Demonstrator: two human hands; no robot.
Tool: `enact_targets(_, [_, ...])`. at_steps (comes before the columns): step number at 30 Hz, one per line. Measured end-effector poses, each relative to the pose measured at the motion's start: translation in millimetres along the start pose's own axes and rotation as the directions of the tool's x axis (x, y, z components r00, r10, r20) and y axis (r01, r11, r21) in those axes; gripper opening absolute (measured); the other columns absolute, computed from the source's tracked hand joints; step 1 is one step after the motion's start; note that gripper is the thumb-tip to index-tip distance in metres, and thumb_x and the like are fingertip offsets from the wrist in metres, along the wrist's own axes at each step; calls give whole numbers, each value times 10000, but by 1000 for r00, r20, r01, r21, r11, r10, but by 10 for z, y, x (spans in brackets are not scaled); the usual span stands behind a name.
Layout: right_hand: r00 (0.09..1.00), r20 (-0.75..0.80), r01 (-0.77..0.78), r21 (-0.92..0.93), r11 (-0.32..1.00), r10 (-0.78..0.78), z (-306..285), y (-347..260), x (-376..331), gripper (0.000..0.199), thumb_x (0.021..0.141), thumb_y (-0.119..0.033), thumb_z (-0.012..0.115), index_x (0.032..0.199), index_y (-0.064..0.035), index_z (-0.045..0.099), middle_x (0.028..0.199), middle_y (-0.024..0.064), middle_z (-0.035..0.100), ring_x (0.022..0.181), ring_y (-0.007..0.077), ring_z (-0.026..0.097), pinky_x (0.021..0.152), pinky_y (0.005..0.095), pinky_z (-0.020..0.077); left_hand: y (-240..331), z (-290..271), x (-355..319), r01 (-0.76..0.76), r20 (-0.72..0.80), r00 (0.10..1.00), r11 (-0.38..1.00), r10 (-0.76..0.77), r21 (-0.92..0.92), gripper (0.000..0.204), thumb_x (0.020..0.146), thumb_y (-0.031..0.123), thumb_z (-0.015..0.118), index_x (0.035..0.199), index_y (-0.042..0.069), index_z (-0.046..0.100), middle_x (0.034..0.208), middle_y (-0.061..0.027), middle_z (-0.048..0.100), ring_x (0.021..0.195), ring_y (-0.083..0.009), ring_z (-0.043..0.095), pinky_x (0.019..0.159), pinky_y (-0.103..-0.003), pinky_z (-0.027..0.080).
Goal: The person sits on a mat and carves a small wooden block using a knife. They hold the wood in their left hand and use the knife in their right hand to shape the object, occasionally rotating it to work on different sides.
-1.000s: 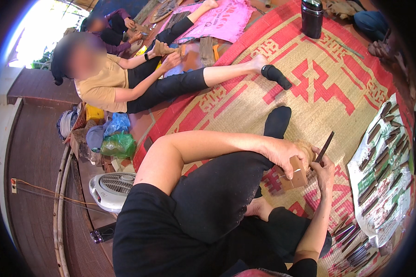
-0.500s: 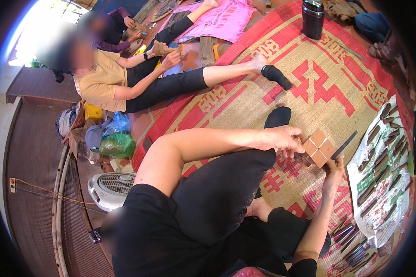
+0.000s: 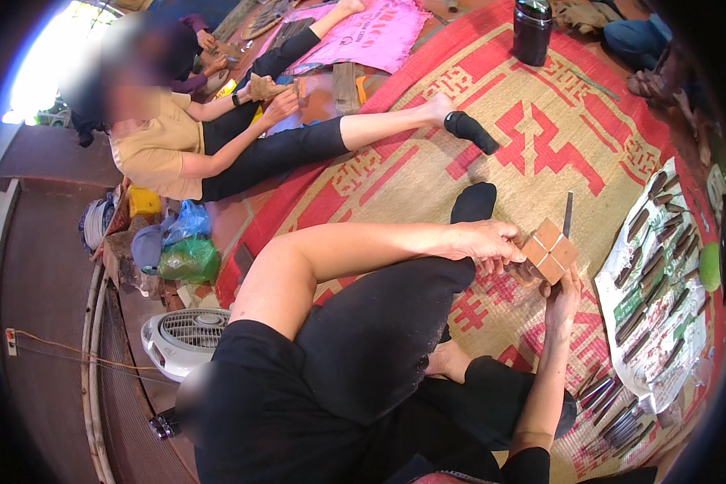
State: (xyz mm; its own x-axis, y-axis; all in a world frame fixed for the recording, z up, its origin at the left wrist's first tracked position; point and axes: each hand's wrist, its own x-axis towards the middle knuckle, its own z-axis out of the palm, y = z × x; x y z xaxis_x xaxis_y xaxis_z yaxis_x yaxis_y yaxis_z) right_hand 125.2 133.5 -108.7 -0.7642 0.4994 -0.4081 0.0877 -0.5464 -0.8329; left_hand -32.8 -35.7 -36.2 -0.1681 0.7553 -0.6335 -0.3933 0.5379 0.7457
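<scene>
In front of my raised knee, my left hand (image 3: 492, 244) grips the left side of a brown wooden block (image 3: 549, 252). A pale cross divides the block's square face, which is turned up toward me. My right hand (image 3: 564, 297) is closed at the block's lower right corner, its fingers against the wood. A dark, flat-bladed tool (image 3: 569, 213) stands up past the block's upper right edge, apparently held in my right hand. The tool's lower part is hidden behind the block, so its handle and exact kind do not show.
Many wood-handled carving tools (image 3: 650, 278) lie on a white sheet (image 3: 612, 292) at right, with more tools (image 3: 623, 427) below. A dark flask (image 3: 532, 36) stands on the red-patterned mat (image 3: 492, 97). A co-worker (image 3: 165, 137) sits upper left; a white fan (image 3: 163, 355) is behind me.
The flat tool has swung from slanting right of the block to nearly upright behind it. My right hand has moved slightly left and the block has tilted. The whole view has shifted a little.
</scene>
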Motion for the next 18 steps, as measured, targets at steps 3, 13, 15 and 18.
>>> enact_targets(3, [993,118,-28,70,997,19,-59,34,-2,274,951,-170,471,1172,-25,543,839,52,634,612,125,568,564,249,456,81,-4,-76,20,6,1000,999,-21,49,360,881,276,616,1113,13,531,844,-55,587,742,-144,596,618,-294,498])
enact_targets(13, [999,-27,-37,170,985,43,150,-177,-153,325,967,-179,444,1239,-3,462,1037,107,629,769,192,648,638,302,550,-94,-156,8,-176,85,981,984,174,18,503,884,273,608,1284,5,462,992,-92,598,753,-139,596,634,-268,496])
enact_targets(15, [1000,-22,-15,65,998,17,132,-186,-153,327,971,-186,440,1235,5,459,1048,108,623,772,194,648,633,306,553,-106,-188,-25,-183,101,978,983,182,3,511,884,268,607,1292,1,454,999,-92,600,754,-140,597,644,-267,494])
enact_targets(18, [999,-32,24,13,1000,-23,161,-219,-137,325,973,-194,441,1224,11,462,1047,110,624,773,198,650,625,304,554,-101,-207,-54,-183,103,978,983,182,5,510,882,261,606,1292,-2,452,998,-97,601,753,-142,597,651,-270,492])
